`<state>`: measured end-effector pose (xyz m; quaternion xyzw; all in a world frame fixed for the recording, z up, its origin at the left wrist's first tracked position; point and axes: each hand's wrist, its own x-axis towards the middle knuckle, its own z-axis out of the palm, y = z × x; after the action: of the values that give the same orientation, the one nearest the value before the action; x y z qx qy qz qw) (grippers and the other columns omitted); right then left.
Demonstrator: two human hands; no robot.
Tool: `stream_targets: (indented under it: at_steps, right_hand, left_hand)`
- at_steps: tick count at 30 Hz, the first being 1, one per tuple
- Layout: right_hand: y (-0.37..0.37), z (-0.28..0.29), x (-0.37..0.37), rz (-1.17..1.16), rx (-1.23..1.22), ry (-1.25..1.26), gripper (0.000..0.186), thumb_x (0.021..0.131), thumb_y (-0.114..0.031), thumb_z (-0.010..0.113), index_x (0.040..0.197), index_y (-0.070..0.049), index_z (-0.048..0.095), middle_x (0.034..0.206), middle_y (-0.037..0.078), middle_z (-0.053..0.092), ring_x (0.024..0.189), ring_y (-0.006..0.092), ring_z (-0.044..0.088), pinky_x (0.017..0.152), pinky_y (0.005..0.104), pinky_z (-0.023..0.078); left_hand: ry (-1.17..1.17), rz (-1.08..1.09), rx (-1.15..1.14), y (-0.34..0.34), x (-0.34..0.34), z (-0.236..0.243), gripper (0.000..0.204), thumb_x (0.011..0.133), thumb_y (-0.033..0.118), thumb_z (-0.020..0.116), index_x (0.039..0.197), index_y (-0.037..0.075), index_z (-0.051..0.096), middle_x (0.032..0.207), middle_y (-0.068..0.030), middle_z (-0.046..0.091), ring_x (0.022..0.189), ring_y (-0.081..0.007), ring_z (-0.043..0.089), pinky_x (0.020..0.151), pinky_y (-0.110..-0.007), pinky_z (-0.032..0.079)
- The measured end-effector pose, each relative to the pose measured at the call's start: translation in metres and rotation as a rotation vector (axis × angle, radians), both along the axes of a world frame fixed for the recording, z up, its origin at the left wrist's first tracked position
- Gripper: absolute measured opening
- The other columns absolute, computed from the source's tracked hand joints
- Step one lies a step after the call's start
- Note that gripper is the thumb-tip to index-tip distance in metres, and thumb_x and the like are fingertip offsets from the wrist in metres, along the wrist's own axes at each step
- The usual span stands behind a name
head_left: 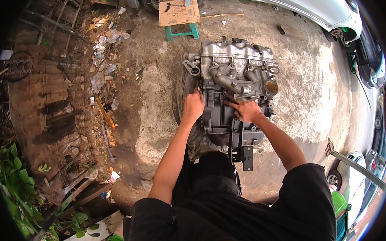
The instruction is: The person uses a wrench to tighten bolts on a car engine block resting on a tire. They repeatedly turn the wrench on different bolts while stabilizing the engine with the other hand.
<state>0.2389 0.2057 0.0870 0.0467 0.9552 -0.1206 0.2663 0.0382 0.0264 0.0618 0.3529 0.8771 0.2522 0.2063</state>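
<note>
A car engine stands on the ground in front of me, its dark block nearest me. Its silvery cylinder head lies on the far side, and a grey cast manifold curves across the middle. My left hand is at the block's left edge, fingers curled together at a spot near the head; what they pinch, if anything, is too small to make out. Under the manifold, my right hand rests on the block with fingers stretched apart and pointing left. A black metal bracket juts from the block toward me.
A tyre lies partly beneath the engine. Beyond it, a green stool carries a cardboard sheet with tools. Litter and planks line the left; a silver car and other vehicles stand right. A pole slants in at right.
</note>
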Motion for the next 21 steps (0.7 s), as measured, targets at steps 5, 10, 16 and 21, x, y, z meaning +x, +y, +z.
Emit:
stream_targets:
  at_steps: [5, 10, 16, 21]
  right_hand:
    - [0.001, -0.012, 0.005, 0.022, 0.030, 0.084, 0.070, 0.099, -0.033, 0.051, 0.161, -0.039, 0.019, 0.142, 0.015, 0.057, 0.098, 0.0365, 0.071, 0.088, 0.0497, 0.058]
    - [0.001, -0.012, 0.005, -0.048, -0.032, -0.024, 0.073, 0.094, -0.025, 0.056, 0.159, -0.039, 0.026, 0.171, 0.000, 0.015, 0.130, 0.0384, 0.055, 0.097, 0.0512, 0.055]
    - [-0.001, -0.006, 0.001, -0.052, -0.021, -0.086, 0.071, 0.095, -0.026, 0.054, 0.159, -0.039, 0.026, 0.171, 0.000, 0.016, 0.119, 0.0388, 0.063, 0.093, 0.0509, 0.057]
    - [0.000, 0.003, -0.004, -0.042, -0.017, -0.132, 0.073, 0.096, -0.026, 0.054, 0.160, -0.040, 0.022, 0.170, 0.000, 0.017, 0.110, 0.0381, 0.068, 0.088, 0.0507, 0.059]
  left_hand:
    - [0.009, -0.039, 0.059, 0.002, -0.010, -0.008, 0.028, 0.099, 0.010, 0.053, 0.090, -0.014, 0.064, 0.074, -0.0332, 0.064, 0.071, -0.0483, 0.065, 0.063, -0.053, 0.054]
    - [0.064, -0.118, 0.021, 0.014, -0.042, -0.029, 0.027, 0.099, 0.011, 0.055, 0.085, -0.011, 0.063, 0.074, -0.0302, 0.064, 0.070, -0.0492, 0.064, 0.065, -0.055, 0.051]
    - [-0.004, -0.098, 0.003, 0.004, -0.028, -0.029, 0.028, 0.101, 0.011, 0.052, 0.088, -0.011, 0.063, 0.075, -0.0270, 0.066, 0.070, -0.0444, 0.066, 0.064, -0.051, 0.053]
    - [-0.037, -0.002, 0.137, -0.007, -0.016, -0.029, 0.027, 0.102, 0.011, 0.052, 0.089, -0.011, 0.063, 0.071, -0.0265, 0.065, 0.066, -0.0421, 0.066, 0.060, -0.052, 0.052]
